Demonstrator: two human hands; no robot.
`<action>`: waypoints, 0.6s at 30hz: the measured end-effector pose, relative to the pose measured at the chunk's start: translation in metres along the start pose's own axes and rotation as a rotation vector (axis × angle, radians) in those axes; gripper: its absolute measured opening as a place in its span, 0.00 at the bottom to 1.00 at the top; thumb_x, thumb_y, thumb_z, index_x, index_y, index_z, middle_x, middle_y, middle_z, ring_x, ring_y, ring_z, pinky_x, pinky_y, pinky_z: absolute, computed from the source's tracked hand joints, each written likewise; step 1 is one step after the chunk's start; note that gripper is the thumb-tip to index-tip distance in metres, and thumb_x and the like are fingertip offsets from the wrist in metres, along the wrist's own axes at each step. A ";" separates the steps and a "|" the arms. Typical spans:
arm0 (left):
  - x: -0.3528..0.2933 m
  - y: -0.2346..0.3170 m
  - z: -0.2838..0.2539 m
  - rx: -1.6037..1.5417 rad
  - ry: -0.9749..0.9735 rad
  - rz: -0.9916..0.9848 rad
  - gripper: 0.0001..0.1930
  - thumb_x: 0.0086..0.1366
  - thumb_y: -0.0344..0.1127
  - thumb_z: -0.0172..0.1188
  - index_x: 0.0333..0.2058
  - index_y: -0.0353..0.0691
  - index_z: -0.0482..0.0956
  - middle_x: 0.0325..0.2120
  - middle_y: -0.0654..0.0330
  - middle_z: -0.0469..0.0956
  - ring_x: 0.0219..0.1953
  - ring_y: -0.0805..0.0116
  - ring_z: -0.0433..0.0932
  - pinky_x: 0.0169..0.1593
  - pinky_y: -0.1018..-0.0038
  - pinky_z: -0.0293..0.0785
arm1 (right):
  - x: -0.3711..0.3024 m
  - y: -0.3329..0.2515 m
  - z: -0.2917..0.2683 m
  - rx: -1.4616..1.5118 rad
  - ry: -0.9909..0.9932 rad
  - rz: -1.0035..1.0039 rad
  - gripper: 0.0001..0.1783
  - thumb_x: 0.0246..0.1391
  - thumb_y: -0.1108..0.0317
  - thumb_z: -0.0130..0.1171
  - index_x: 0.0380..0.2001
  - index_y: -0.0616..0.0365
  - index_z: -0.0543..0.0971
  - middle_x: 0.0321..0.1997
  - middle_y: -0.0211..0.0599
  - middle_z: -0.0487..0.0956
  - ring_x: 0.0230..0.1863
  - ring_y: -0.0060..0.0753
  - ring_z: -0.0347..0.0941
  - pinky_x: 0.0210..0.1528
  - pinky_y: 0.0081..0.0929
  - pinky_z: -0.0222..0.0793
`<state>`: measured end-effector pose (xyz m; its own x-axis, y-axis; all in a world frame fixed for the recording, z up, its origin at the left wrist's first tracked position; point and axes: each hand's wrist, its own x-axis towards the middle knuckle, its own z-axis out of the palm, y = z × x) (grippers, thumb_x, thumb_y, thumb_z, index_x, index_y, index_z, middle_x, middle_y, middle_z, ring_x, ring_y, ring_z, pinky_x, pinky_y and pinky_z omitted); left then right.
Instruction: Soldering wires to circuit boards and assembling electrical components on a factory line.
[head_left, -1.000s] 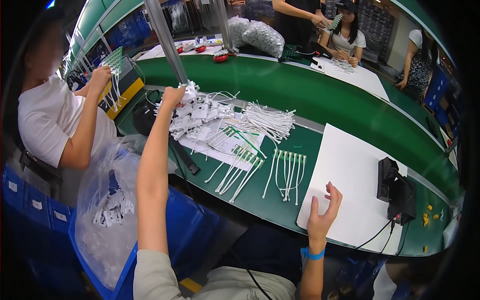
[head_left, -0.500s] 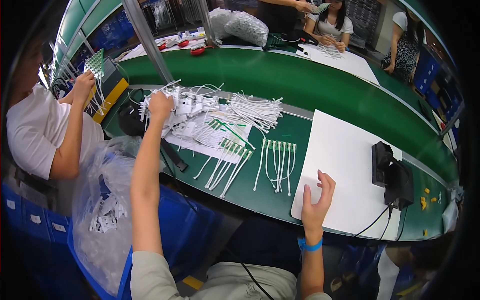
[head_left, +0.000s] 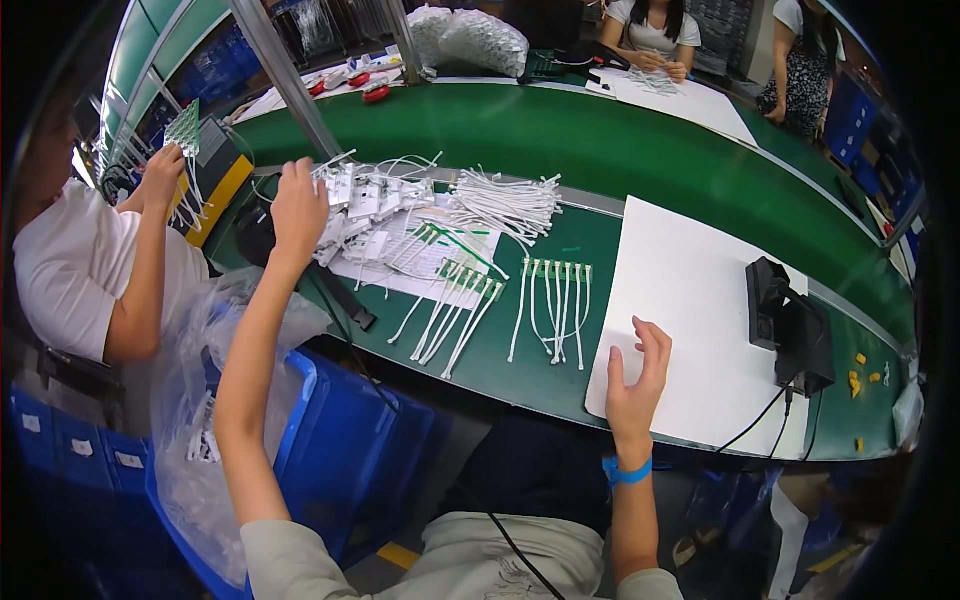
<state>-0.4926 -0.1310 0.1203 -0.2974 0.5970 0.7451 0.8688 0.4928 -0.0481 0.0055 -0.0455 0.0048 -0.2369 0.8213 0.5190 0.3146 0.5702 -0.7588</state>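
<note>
One hand has shifted: the left hand (head_left: 300,218), down in the pile of white pieces (head_left: 372,192) half a second ago, now shows at the pile's left end, fingers bunched; whether they grasp anything, I cannot tell. The pile lies on the far left of the table (head_left: 540,388), beside a bundle of white cables (head_left: 512,205). The right hand (head_left: 636,388) stays over the white sheet's (head_left: 705,290) near left part, fingers released. Work thus seems centred on the pile, the green strips (head_left: 585,269) untouched.
</note>
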 end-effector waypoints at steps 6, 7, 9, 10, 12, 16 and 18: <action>-0.008 0.055 0.001 -0.382 -0.426 0.330 0.12 0.64 0.35 0.63 0.43 0.36 0.79 0.38 0.48 0.82 0.44 0.45 0.81 0.48 0.56 0.77 | 0.001 0.000 0.002 -0.017 0.000 -0.024 0.24 0.57 0.77 0.61 0.58 0.62 0.75 0.59 0.48 0.71 0.61 0.50 0.69 0.63 0.40 0.67; -0.010 0.059 0.011 -0.339 -0.565 0.301 0.14 0.64 0.39 0.64 0.42 0.35 0.80 0.37 0.47 0.83 0.44 0.45 0.81 0.49 0.55 0.77 | 0.001 0.001 0.002 -0.018 0.004 -0.031 0.24 0.57 0.77 0.61 0.58 0.62 0.76 0.58 0.47 0.71 0.61 0.50 0.69 0.63 0.40 0.67; -0.018 0.067 0.038 -0.275 -0.687 0.313 0.20 0.63 0.46 0.66 0.43 0.34 0.82 0.37 0.46 0.84 0.44 0.46 0.82 0.49 0.56 0.78 | 0.000 0.001 0.002 -0.024 0.012 -0.027 0.23 0.57 0.78 0.61 0.57 0.62 0.76 0.58 0.47 0.72 0.61 0.50 0.69 0.63 0.40 0.67; -0.021 0.070 0.052 -0.214 -0.748 0.306 0.23 0.62 0.49 0.67 0.45 0.33 0.83 0.38 0.45 0.84 0.44 0.47 0.83 0.49 0.58 0.78 | 0.000 0.001 0.001 -0.029 0.016 -0.021 0.23 0.57 0.78 0.61 0.57 0.62 0.76 0.58 0.47 0.72 0.61 0.50 0.70 0.63 0.40 0.67; -0.025 0.072 0.077 -0.166 -0.735 0.240 0.27 0.59 0.55 0.68 0.41 0.32 0.84 0.38 0.42 0.84 0.45 0.44 0.82 0.51 0.55 0.78 | 0.000 0.001 0.001 -0.039 0.026 -0.026 0.23 0.57 0.78 0.61 0.57 0.62 0.76 0.58 0.47 0.72 0.61 0.50 0.70 0.63 0.40 0.68; -0.028 0.068 0.100 -0.183 -0.826 0.146 0.28 0.54 0.56 0.71 0.40 0.32 0.85 0.39 0.43 0.84 0.45 0.46 0.82 0.51 0.57 0.78 | -0.001 0.002 0.002 -0.059 0.039 -0.032 0.22 0.56 0.78 0.61 0.56 0.62 0.77 0.56 0.47 0.73 0.59 0.50 0.71 0.62 0.40 0.69; -0.029 0.065 0.099 -0.246 -0.878 0.099 0.26 0.51 0.52 0.75 0.39 0.33 0.85 0.40 0.45 0.83 0.46 0.50 0.82 0.50 0.62 0.78 | -0.001 0.002 0.003 -0.066 0.042 -0.035 0.22 0.57 0.78 0.61 0.55 0.62 0.77 0.56 0.47 0.73 0.59 0.50 0.71 0.61 0.40 0.69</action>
<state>-0.4667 -0.0540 0.0301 -0.3238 0.9456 -0.0331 0.9362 0.3252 0.1332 0.0041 -0.0446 0.0017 -0.2102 0.7999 0.5622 0.3672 0.5975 -0.7128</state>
